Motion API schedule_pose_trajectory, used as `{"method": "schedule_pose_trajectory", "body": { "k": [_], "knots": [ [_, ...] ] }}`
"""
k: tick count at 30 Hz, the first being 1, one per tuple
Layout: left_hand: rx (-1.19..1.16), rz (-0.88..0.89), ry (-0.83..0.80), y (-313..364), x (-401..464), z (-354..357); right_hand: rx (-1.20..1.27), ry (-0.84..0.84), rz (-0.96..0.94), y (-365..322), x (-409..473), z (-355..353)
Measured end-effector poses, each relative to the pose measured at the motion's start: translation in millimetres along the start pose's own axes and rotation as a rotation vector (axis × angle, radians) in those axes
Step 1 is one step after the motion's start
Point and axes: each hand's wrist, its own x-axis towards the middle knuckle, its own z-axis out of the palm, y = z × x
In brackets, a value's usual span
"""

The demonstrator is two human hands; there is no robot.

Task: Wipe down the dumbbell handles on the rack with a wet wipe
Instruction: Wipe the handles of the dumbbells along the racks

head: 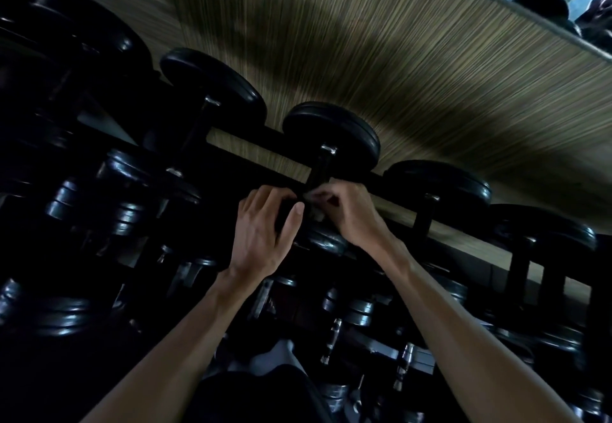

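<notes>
Both hands meet on top-row dumbbell handle (pixel 318 171) on rack (pixel 251 144). Left hand (pixel 261 227) curled over near end of handle, fingers bent together, thumb (pixel 293 220) laid across. Right hand (pixel 347 210) pinches wet wipe (pixel 313 202) (pale, crumpled, mostly hidden) against handle, just beside left thumb tip. Beyond fingers: black end plate (pixel 331 131), striped wood-grain wall (pixel 397 75). Neighbouring dumbbells flank both hands. Below wrists: lower tiers, dark, blurred. Mirror edge (pixel 530 9) far upper right.
</notes>
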Motion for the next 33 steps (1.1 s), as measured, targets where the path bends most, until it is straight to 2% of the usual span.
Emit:
{"method": "schedule_pose_trajectory", "body": {
  "k": [2, 3, 6, 9, 12, 14, 16, 18, 19, 21, 23, 24, 25, 29, 31, 33],
  "knots": [
    [0.003, 0.005, 0.002, -0.5, -0.5, 0.0, 0.075, -0.118, 0.042, 2.4, -5.8, 0.1],
    [0.002, 0.003, -0.002, -0.7, -0.8, -0.1, 0.113, -0.101, 0.047, 2.8, -4.8, -1.1],
    [-0.006, -0.022, -0.030, -1.6, -0.8, -0.6, 0.152, 0.126, 0.047, 3.2, 6.1, -4.9],
    [-0.004, -0.034, -0.050, -0.8, -0.4, -1.7, 0.015, 0.284, 0.022, -0.7, 19.9, -4.1],
    [-0.012, -0.029, -0.076, -2.7, -1.1, -5.0, -0.111, 0.148, -0.030, -2.1, 19.3, 4.4],
    [-0.027, -0.023, -0.106, -4.6, -1.0, -7.9, -0.079, -0.040, -0.044, -1.1, 12.0, 5.3],
    [-0.042, -0.017, -0.138, -5.4, -0.8, -9.8, -0.016, -0.238, 0.021, -1.0, 7.3, -1.7],
    [-0.053, -0.013, -0.150, -6.9, -0.1, -12.7, 0.075, -0.326, 0.095, -4.5, 10.9, -11.8],
    [-0.054, -0.013, -0.146, -8.9, 0.5, -15.0, 0.134, -0.300, 0.119, -8.0, 14.7, -16.2],
    [-0.049, -0.003, -0.102, -14.7, 2.6, -19.7, 0.133, -0.103, 0.094, -12.6, 27.9, -23.7],
    [-0.061, 0.005, -0.065, -18.7, 4.3, -22.8, -0.029, 0.083, -0.002, -18.0, 42.5, -28.8],
    [-0.073, 0.006, -0.064, -19.0, 4.4, -23.0, -0.130, 0.118, -0.048, -21.3, 48.7, -29.9],
    [-0.085, 0.008, -0.067, -19.1, 3.8, -21.8, -0.230, 0.111, -0.090, -21.1, 54.6, -29.2],
    [-0.118, -0.020, -0.065, -21.0, -3.3, -14.7, -0.583, -0.094, -0.291, -9.7, 60.4, -11.3],
    [-0.127, -0.022, -0.060, -22.4, -5.3, -13.9, -0.577, -0.148, -0.309, -6.5, 54.3, -6.2],
    [-0.124, -0.016, -0.056, -21.8, -6.1, -15.2, -0.431, -0.276, -0.254, -13.0, 44.4, -5.9]
  ]
}}
